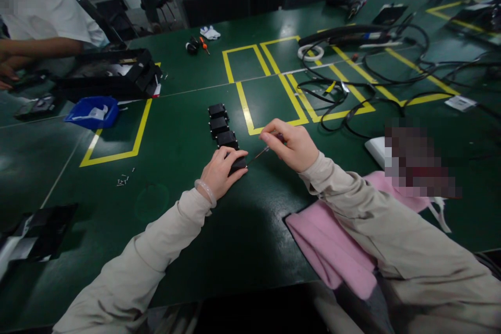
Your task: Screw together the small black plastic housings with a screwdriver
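Note:
My left hand [222,171] grips a small black block [238,165] against the green table, thumb on the near side and fingers over the top. My right hand [293,145] is closed around the handle of a screwdriver [258,155]. Its thin shaft slants down to the left, and the tip meets a corner of the held block, where a small bright screw shows. Beyond my left hand, several like black blocks stand in a row, the nearest one [227,139] almost touching my fingers. Bright screw heads stick out at their corners.
Loose screws [123,179] lie on the left. A blue tray [92,112] sits near a black case [113,74], where another person's arms rest. Black cables [348,109] sprawl at the right. A pink cloth [332,245] lies under my right forearm, and yellow tape [245,109] marks the table.

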Tool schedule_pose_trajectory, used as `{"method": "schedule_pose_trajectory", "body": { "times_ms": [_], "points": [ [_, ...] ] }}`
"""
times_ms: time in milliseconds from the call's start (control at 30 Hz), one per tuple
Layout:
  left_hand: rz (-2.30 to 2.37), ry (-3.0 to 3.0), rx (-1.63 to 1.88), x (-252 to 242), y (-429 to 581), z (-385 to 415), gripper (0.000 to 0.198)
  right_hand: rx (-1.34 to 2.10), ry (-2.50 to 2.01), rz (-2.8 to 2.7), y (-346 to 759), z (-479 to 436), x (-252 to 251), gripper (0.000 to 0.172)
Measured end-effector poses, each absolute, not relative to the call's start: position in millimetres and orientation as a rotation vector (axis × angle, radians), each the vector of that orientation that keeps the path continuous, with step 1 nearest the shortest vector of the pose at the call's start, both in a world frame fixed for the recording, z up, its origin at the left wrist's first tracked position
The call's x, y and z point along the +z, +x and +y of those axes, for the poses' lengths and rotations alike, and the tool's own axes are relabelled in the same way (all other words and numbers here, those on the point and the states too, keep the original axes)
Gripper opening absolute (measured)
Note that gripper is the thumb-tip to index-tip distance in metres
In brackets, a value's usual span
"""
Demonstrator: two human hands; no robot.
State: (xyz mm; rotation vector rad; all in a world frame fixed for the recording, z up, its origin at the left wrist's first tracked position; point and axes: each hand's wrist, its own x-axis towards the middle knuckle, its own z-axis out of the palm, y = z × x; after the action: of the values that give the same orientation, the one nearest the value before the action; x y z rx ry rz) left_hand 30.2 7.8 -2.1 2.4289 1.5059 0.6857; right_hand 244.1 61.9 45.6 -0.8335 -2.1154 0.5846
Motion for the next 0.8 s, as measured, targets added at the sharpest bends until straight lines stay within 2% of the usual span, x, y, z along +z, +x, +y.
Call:
{"method": "schedule_pose_trajectory", "body": {
  "times_ms": [233, 333, 533, 800],
  "points": [
    [1.506, 2.431, 0.694, -2.6, 29.3, 7.8, 0.036, 0.63, -0.81, -2.116, 244.7, 64.8, 44.9, 0.014],
    [1.503, 2.436, 0.701, -3.7, 29.0, 8.2, 0.036, 0.66, -0.798, -2.116, 244.7, 64.9, 45.2, 0.008],
    [1.487, 2.446, 0.714, -4.4, 28.6, 8.4, 0.035, 0.583, -0.897, -2.136, 245.6, 64.3, 46.9, 0.024],
    [1.494, 2.446, 0.712, -4.5, 28.3, 8.5, 0.035, 0.598, -0.788, -2.153, 245.8, 66.1, 46.6, 0.014]
  ]
}}
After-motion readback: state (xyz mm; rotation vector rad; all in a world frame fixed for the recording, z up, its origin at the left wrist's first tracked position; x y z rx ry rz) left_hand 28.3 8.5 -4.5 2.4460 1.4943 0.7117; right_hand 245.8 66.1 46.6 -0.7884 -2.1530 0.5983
